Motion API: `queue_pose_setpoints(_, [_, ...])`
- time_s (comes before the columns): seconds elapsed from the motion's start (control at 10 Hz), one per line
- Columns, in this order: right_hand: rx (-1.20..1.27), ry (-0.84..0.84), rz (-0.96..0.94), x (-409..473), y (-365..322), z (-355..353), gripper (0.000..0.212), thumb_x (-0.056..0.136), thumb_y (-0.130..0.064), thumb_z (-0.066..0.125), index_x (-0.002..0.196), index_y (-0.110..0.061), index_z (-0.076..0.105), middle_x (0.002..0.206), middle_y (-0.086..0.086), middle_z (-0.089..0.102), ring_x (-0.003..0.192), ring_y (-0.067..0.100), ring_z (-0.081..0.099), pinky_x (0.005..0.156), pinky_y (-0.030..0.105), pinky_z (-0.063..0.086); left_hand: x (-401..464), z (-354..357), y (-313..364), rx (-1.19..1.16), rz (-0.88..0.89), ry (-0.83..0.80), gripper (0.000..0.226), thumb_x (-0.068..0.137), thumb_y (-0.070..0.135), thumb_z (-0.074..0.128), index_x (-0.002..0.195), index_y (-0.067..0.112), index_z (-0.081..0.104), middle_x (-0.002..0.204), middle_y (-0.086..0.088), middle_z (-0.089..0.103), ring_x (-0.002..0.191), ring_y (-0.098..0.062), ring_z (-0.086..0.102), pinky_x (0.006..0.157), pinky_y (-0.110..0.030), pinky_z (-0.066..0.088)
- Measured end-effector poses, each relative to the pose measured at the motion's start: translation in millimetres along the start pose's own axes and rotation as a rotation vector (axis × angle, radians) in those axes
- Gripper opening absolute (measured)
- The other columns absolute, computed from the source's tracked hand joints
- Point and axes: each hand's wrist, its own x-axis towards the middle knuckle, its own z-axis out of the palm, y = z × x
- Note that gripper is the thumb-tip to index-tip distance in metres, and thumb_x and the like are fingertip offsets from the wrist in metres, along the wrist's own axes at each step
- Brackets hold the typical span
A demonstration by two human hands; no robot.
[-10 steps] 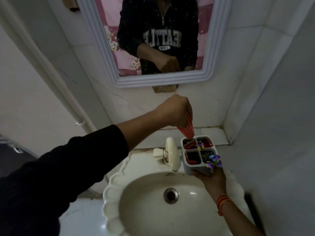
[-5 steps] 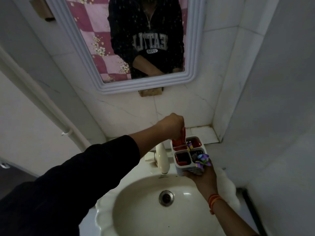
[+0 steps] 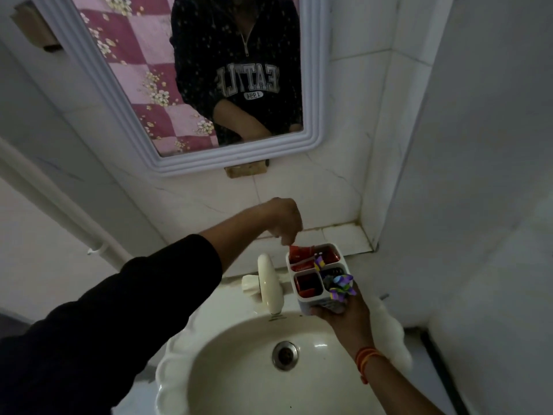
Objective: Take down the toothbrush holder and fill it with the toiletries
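Head view: right hand point(image 3: 344, 316) grips the toothbrush holder point(image 3: 317, 274) from below, so left hand point(image 3: 284, 218), fingers pinched above a red sachet point(image 3: 300, 253), should push it straight down.

A single wide-angle camera sat on the person's head and looked forward and down, close over the sink point(image 3: 239, 369). It faced the tiled back wall squarely, taking in the lower part of the mirror point(image 3: 209, 163) at the top edge and the basin at the bottom. Straight lines bowed toward the frame's borders. No second view shared the scene.
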Motion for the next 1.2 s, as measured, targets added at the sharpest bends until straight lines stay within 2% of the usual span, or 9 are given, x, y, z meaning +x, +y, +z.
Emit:
queue_pose_setpoints(0.1, [-0.042, 0.001, 0.019, -3.7, -3.5, -1.1, 0.068, 0.057, -0.003, 0.092, 0.112, -0.032, 0.064, 0.108, -0.007, 0.074, 0.102, 0.002, 0.070, 0.086, 0.039, 0.063, 7.3, 17.9, -2.3, 0.114, -0.035, -0.137, 0.024, 0.077, 0.009, 0.071, 0.100, 0.006, 0.075, 0.086, -0.004, 0.075, 0.069, -0.012, 0.071, 0.068, -0.026, 0.057])
queue_pose_setpoints(0.2, [-0.133, 0.032, -0.028, -4.1, -9.1, -2.1, 0.062, 0.054, -0.020, 0.093, 0.103, -0.046, 0.065, 0.099, -0.012, 0.076, 0.100, 0.006, 0.071, 0.087, 0.039, 0.061, 13.7, 31.6, 1.3, 0.004, -0.085, -0.121, 0.018, 0.081, 0.002, 0.066, 0.097, 0.001, 0.075, 0.084, -0.009, 0.078, 0.061, -0.011, 0.073, 0.053, -0.018, 0.057])
queue_pose_setpoints(0.4, [-0.274, 0.101, -0.121, 25.9, -35.1, -18.5, 0.057, 0.062, -0.021, 0.095, 0.112, -0.028, 0.069, 0.094, -0.014, 0.075, 0.091, 0.009, 0.071, 0.082, 0.031, 0.060, 27.2, 16.3, 4.5, -0.110, -0.026, 0.123, 0.025, 0.081, 0.019, 0.066, 0.102, 0.015, 0.078, 0.096, -0.004, 0.078, 0.091, -0.020, 0.071, 0.075, -0.027, 0.057])
queue_pose_setpoints(0.6, [-0.269, 0.104, -0.054, 89.3, -67.2, -39.7, 0.055, 0.068, -0.007, 0.089, 0.118, -0.009, 0.070, 0.106, 0.009, 0.075, 0.095, 0.019, 0.066, 0.083, 0.028, 0.052, 56.8, 1.3, 26.0, -0.766, -0.138, 0.233, 0.024, 0.072, 0.008, 0.063, 0.092, 0.001, 0.074, 0.083, -0.008, 0.067, 0.076, -0.018, 0.063, 0.072, -0.027, 0.056])
queue_pose_setpoints(0.7, [-0.283, 0.108, -0.009, 108.2, -66.2, -45.8, 0.054, 0.065, -0.012, 0.093, 0.114, -0.006, 0.071, 0.103, 0.012, 0.075, 0.097, 0.024, 0.068, 0.082, 0.029, 0.053, 69.6, 9.6, 38.2, -0.944, -0.185, 0.282, 0.013, 0.060, 0.015, 0.059, 0.067, 0.006, 0.066, 0.070, -0.009, 0.062, 0.069, -0.020, 0.059, 0.069, -0.028, 0.050])
queue_pose_setpoints(0.9, [-0.330, 0.120, 0.011, 128.4, -61.1, -47.9, 0.059, 0.075, -0.002, 0.083, 0.131, -0.002, 0.062, 0.117, 0.018, 0.072, 0.110, 0.029, 0.066, 0.084, 0.020, 0.043, 107.2, 31.6, 30.6, -1.229, -0.230, 0.342, 0.035, 0.054, 0.011, 0.065, 0.083, -0.006, 0.074, 0.072, -0.013, 0.063, 0.069, -0.024, 0.056, 0.068, -0.034, 0.047])
queue_pose_setpoints(1.0, [-0.319, 0.108, 0.018, 132.5, -59.9, -47.1, 0.058, 0.079, 0.002, 0.079, 0.134, 0.000, 0.059, 0.126, 0.019, 0.068, 0.118, 0.032, 0.063, 0.086, 0.018, 0.040, 89.4, 26.7, 37.6, -1.273, -0.222, 0.327, 0.011, 0.060, 0.008, 0.065, 0.071, 0.005, 0.065, 0.068, -0.009, 0.054, 0.065, -0.022, 0.047, 0.068, -0.031, 0.038])
queue_pose_setpoints(1.1, [-0.318, 0.100, 0.029, 127.3, -62.4, -47.7, 0.060, 0.079, -0.010, 0.082, 0.135, -0.004, 0.060, 0.126, 0.017, 0.069, 0.119, 0.031, 0.063, 0.087, 0.019, 0.039, 82.3, 32.4, 30.7, -1.261, -0.205, 0.323, 0.006, 0.072, 0.005, 0.069, 0.078, 0.005, 0.068, 0.080, -0.012, 0.063, 0.074, -0.023, 0.057, 0.072, -0.032, 0.048])
queue_pose_setpoints(1.2, [-0.289, 0.158, 0.058, 111.5, -55.7, -46.1, 0.056, 0.082, -0.023, 0.081, 0.133, -0.011, 0.062, 0.120, 0.015, 0.072, 0.114, 0.032, 0.066, 0.091, 0.024, 0.045, 74.1, 37.3, 21.8, -1.232, -0.227, 0.349, 0.045, 0.068, 0.015, 0.075, 0.112, 0.006, 0.070, 0.116, -0.014, 0.068, 0.109, -0.029, 0.063, 0.099, -0.039, 0.054])
